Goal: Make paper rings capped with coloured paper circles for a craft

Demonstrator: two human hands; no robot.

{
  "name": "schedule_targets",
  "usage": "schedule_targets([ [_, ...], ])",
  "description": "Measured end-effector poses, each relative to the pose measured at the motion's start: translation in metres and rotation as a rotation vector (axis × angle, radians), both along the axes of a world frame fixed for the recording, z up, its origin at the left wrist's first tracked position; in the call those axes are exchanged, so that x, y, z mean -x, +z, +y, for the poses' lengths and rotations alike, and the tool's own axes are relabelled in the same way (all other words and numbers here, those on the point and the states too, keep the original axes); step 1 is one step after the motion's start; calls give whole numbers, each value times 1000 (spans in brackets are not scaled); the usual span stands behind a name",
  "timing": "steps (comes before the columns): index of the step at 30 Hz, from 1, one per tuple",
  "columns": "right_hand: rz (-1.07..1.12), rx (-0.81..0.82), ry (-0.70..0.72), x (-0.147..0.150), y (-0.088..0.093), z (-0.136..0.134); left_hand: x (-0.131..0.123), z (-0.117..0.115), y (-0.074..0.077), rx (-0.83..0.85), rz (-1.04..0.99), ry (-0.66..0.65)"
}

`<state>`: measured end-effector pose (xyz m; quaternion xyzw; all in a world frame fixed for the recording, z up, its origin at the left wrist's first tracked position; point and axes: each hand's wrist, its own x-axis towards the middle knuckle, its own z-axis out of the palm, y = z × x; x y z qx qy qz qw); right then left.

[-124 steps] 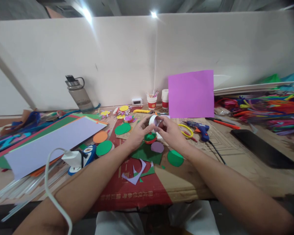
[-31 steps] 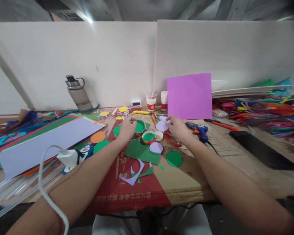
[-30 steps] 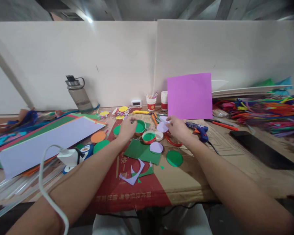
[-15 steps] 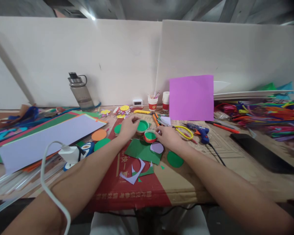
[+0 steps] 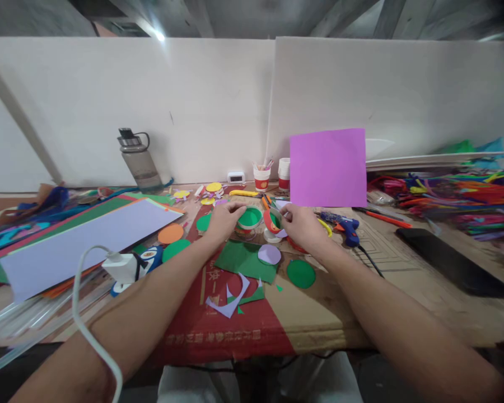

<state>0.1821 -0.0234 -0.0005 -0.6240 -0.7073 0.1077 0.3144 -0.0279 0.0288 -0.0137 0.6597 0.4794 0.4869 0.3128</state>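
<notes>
- Since half a second ago, our right hand [image 5: 304, 226] has come up off the cardboard. It now carries the small red-rimmed cup [image 5: 273, 220], which then stood upright just beyond the green sheet [image 5: 243, 260]. The cup is now clear of the surface and tipped over.
- Our left hand [image 5: 223, 219] has stayed in place, and the green-topped cup [image 5: 249, 218] sits a little nearer to us than before.
- Our left fingers curl over the far and left side of the green-topped cup and are clamped on it. That cup stands upright at the far edge of the green sheet.
- Our right thumb and fingertips pinch the small red-rimmed cup by its rim. Its green inside faces left, towards the green-topped cup just beside it, and we cannot tell whether the two cups touch.
- Our hands are apart, each on its own cup, with both cups between them.
- Below the tipped cup a small white round piece [image 5: 272, 237] lies on the cardboard.
- A lilac circle [image 5: 269, 254] rests on the right end of the green sheet, and a green circle [image 5: 301, 273] lies apart from it to the right.
- Past our right hand lies a blue glue gun [image 5: 345, 226], and behind it a purple sheet [image 5: 327, 167] stands upright.
- Far to the left we see a long lilac sheet [image 5: 84, 240] lying flat, and a water bottle [image 5: 136, 162] by the wall.
</notes>
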Motion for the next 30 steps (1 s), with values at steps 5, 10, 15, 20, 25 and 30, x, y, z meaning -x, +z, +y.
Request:
schedule_targets([
  [5, -62, 20, -50, 0, 1, 0, -1, 2, -3, 102, -201, -48],
  [10, -93, 75, 68, 2, 0, -1, -5, 0, -2, 134, -416, -34],
  [15, -123, 16, 41, -4, 6, 0, -9, -1, 2, 197, -604, -23],
  [20, -398, 95, -183, -25, 19, 3, -8, -3, 8, 182, -758, 18],
  [25, -588, 341, -181, -34, 17, 2, -7, -9, 14, 292, -807, 11],
  [30, -574, 292, -81, -32, 11, 2, -8, -10, 14, 353, -794, 18],
])
